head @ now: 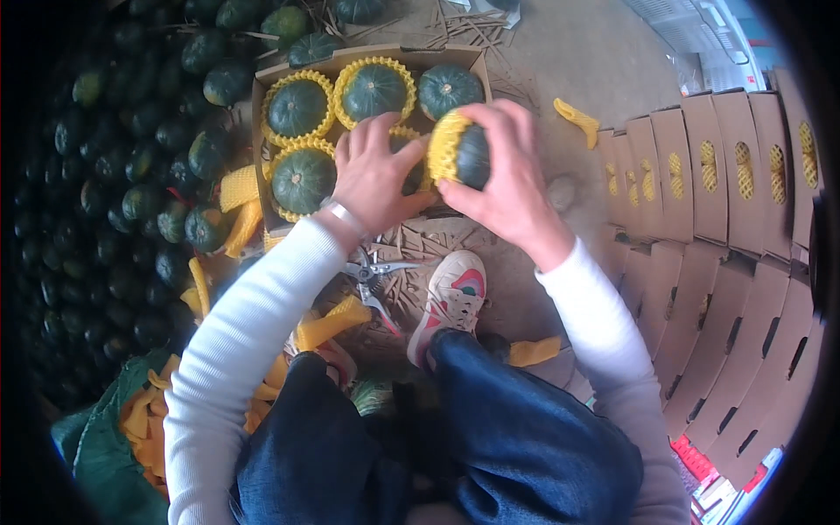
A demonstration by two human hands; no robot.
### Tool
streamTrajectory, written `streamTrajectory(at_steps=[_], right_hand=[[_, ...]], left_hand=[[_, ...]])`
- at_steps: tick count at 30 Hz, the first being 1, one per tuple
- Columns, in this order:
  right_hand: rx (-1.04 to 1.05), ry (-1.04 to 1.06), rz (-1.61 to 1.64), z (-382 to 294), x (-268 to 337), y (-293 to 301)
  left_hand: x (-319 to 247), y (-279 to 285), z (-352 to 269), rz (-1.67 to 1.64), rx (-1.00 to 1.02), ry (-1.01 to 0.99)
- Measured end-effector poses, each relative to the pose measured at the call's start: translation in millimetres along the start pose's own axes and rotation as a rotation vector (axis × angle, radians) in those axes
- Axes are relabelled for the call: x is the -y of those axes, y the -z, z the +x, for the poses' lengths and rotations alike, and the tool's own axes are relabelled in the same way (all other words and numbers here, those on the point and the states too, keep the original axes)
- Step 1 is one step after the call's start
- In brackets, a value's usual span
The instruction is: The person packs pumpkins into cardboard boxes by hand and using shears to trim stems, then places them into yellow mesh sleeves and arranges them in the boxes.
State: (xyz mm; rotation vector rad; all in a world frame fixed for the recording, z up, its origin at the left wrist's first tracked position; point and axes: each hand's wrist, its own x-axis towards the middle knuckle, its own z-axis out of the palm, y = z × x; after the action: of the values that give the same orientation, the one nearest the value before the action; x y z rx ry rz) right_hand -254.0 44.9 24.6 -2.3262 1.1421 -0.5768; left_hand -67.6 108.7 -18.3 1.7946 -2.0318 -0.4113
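My right hand [508, 174] grips a dark green kabocha squash [474, 157] with a yellow foam net sleeve [447, 147] around its left side. The squash is tilted over the right end of an open cardboard box [489, 75]. My left hand [377, 167] has its fingers spread over a netted squash [413, 172] in the near middle, partly covering it; whether it presses on it I cannot tell. Netted squashes [373, 90] also sit at the back left, back middle and near left [303, 180]. A squash [449, 90] at the back right shows no net.
Loose squashes [138, 157] are heaped on the left. Pruning shears [369, 272] lie open by my shoe [456, 289]. A green sack [108, 446] holds yellow foam nets [141, 420]. Stacked cartons [715, 223] line the right. Cardboard strips [407, 243] litter the floor.
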Motion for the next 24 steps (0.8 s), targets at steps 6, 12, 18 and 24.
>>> streamTrajectory(at_steps=[6,12,18,24], right_hand=[[0.378,0.002,-0.415,6,-7,-46],[0.312,0.214,-0.444,-16,11,-44],[0.533,0.368,0.316,-114,53,-93],[0.615,0.203,0.455,-84,52,-54]], left_hand=[[7,-16,-5,0.085,0.059,0.145],[21,26,-33,-0.238,-0.155,0.036],[2,15,-192,0.111,0.514,-0.044],[9,51,-187,-0.334,0.5,0.182]])
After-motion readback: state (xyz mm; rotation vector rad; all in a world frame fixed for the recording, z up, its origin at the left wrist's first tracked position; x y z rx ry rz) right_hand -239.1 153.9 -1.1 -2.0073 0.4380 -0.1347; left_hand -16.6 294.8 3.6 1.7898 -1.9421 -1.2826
